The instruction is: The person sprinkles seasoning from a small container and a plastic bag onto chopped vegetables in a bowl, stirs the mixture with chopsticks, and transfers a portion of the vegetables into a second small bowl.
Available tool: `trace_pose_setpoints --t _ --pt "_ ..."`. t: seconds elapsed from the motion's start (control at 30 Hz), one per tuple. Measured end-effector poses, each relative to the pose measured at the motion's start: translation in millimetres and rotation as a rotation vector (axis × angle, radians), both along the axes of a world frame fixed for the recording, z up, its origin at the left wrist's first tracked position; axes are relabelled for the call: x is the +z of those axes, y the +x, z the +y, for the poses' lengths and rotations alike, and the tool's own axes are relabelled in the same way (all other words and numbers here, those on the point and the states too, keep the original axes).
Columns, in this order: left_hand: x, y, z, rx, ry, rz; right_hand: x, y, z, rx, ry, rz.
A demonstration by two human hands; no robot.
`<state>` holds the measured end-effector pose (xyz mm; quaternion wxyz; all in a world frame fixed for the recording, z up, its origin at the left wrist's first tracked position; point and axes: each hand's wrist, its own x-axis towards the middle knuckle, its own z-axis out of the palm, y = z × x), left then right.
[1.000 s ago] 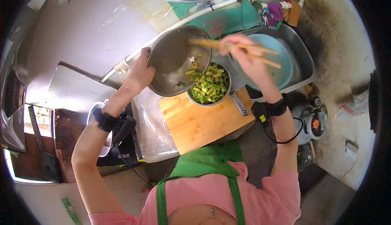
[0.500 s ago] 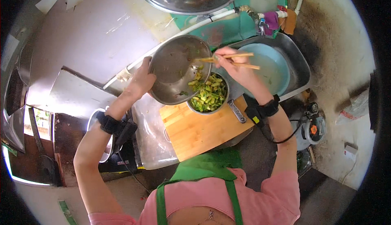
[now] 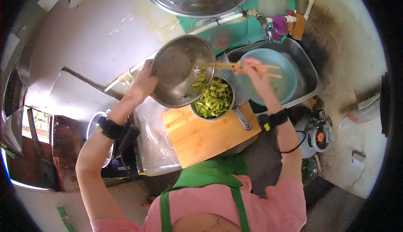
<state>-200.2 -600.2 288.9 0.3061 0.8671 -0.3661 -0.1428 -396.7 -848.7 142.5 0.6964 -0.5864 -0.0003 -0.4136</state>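
Observation:
Tipped toward the right, a large steel bowl (image 3: 174, 70) is gripped at its left rim by my left hand (image 3: 144, 83). Bits of chopped green vegetable cling near its lower right lip. My right hand (image 3: 255, 74) pinches a pair of wooden chopsticks (image 3: 226, 66), slightly blurred, whose tips reach over that bowl's right rim. Right below the lip stands a smaller steel pot (image 3: 226, 113) heaped with cut green vegetables (image 3: 213, 99). Its handle (image 3: 242, 118) points to the lower right. The pot rests on a wooden cutting board (image 3: 205, 137).
A light blue basin (image 3: 289, 70) of cloudy water sits in the steel sink (image 3: 310, 70) under a tap (image 3: 270, 33). A big metal lid (image 3: 197, 1) is at the far side. On the right stands a pressure cooker (image 3: 317, 137); at left, a white pot (image 3: 98, 120).
My right hand has moved right with the chopsticks, drawing their tips toward the steel bowl's rim. The bowl has shifted slightly left and stays tipped over the pot.

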Motion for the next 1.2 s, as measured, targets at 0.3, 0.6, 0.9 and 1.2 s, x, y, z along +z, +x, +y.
trace_pose_setpoints --t 0.3,0.6,0.9,1.2 --pt "1.3 -2.9 -1.2 0.004 -0.035 0.041 -2.2 9.7 -1.2 -0.008 -0.071 0.082" --pt "4.0 -6.6 -3.6 0.055 0.0 0.061 17.7 17.5 3.1 0.032 -0.028 0.028" --pt "-2.3 -1.1 -3.0 -0.01 0.05 -0.119 34.9 19.9 8.5 0.001 -0.126 0.029" --pt "-6.1 1.8 -5.4 -0.021 0.026 -0.09 35.1 21.7 13.3 -0.013 -0.147 0.058"
